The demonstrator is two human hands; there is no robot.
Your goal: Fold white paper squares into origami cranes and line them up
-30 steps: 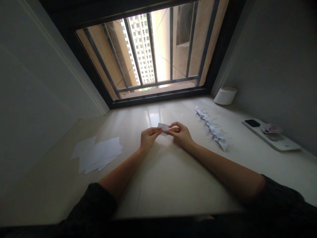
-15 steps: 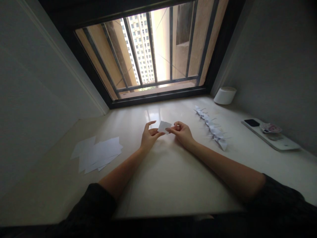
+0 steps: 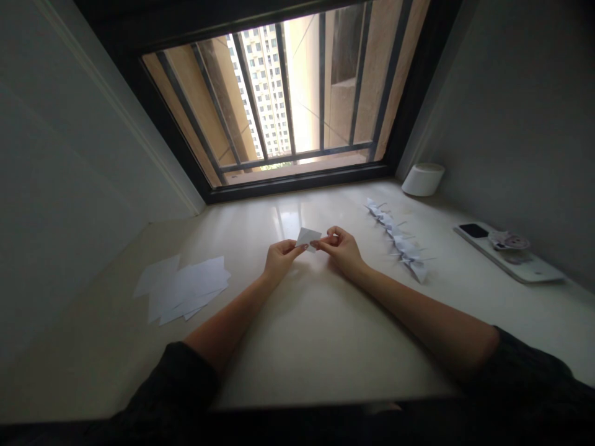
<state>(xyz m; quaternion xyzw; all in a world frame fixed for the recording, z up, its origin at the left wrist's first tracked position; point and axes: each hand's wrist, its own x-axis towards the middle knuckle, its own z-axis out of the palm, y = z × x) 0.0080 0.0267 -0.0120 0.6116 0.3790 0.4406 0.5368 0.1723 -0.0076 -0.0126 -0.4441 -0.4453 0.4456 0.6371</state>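
A small folded piece of white paper [image 3: 307, 235] is held up between my two hands, above the pale sill. My left hand [image 3: 279, 257] pinches its left edge between thumb and fingers. My right hand [image 3: 343, 249] grips the right side the same way, fingers curled behind. To the right lies a row of several folded paper cranes [image 3: 395, 235], their thin points sticking out. Off to the left is a loose stack of white paper sheets [image 3: 193, 285], overlapping at angles.
At the right, a white phone [image 3: 539, 269] with a round grip on its back lies by the wall. A white cylindrical object [image 3: 423, 179] stands in the far right corner. Beyond the sill [image 3: 339, 353] is a dark-framed window [image 3: 297, 189] with bars.
My left index finger, raised and apart from the paper before, has come down against it. The right hand stays nearly still.
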